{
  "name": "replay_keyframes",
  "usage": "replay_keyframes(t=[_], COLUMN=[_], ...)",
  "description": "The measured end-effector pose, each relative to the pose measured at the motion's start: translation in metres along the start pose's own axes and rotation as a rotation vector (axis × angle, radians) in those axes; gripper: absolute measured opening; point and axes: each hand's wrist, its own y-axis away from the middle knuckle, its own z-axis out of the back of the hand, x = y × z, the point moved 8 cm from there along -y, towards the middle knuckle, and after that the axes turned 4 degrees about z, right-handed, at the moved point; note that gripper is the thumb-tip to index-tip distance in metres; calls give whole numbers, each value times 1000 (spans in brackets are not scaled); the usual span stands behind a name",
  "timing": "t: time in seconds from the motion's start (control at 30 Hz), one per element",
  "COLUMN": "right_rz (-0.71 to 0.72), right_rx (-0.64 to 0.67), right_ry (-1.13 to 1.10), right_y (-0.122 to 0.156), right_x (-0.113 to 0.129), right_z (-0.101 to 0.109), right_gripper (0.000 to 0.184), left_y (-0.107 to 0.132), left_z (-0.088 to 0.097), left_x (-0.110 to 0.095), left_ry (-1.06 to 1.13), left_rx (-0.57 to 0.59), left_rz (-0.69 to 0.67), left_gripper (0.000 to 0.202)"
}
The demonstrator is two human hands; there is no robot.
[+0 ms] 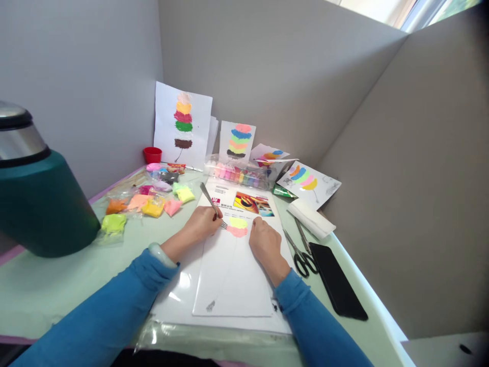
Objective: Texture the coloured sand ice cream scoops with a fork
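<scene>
My left hand [204,223] is closed around a metal fork [208,195], its handle pointing up and its tines at the left edge of a pink clay patch [237,232]. A yellow clay patch [239,223] lies directly above the pink one. Both are on a white sheet [233,280] that has a faint line running down it and a grey smudge at the bottom. To the right of the clay, my right hand [265,241] rests on the sheet in a loose fist. Nothing shows sticking out of it, and its palm side is hidden.
Bagged clay lumps [153,206] lie at left beside a big green flask [42,199]. Scissors [301,257], a black phone [336,280] and a white tissue roll [311,218] are at right. Behind stand a clear case [239,172] and several clay pictures [168,117].
</scene>
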Motion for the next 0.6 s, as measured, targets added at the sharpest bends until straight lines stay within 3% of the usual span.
replay_keyframes(t=[0.13,0.3,0.5,0.6], right_rz=[4,-2,-1,-3], right_rx=[4,16,15,14], right_ry=[-5,0,-10,-8], right_y=[1,0,0,0], right_x=[1,0,0,0], right_z=[0,-2,-1,0], right_gripper=[21,22,23,23], left_y=[1,1,1,0], left_z=[-2,4,-4,1], left_x=[-4,-1,-4,-4], left_ry=[0,2,-45,-68], left_rx=[39,-11,57,3], left_rz=[-18,48,-54,-52], left_gripper=[18,18,21,24])
